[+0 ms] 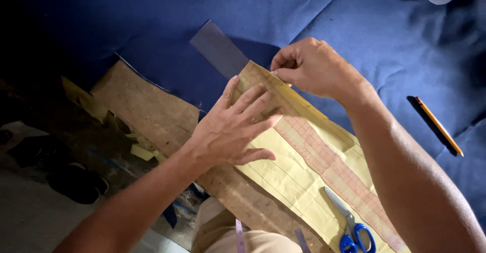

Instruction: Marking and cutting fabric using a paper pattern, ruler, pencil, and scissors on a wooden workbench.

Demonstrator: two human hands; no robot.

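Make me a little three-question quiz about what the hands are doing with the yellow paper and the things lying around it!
1. True or false: the left hand lies flat with spread fingers on the yellow paper.
2. Which tool lies on the yellow paper near the bottom edge of the picture? A) blue-handled scissors B) a hammer C) a paintbrush
3. Fill in: the right hand pinches the top end of the clear ruler, and off to its right a ______ lies on the blue cloth.

Key: 1 true. 2 A, the blue-handled scissors. 3 pencil.
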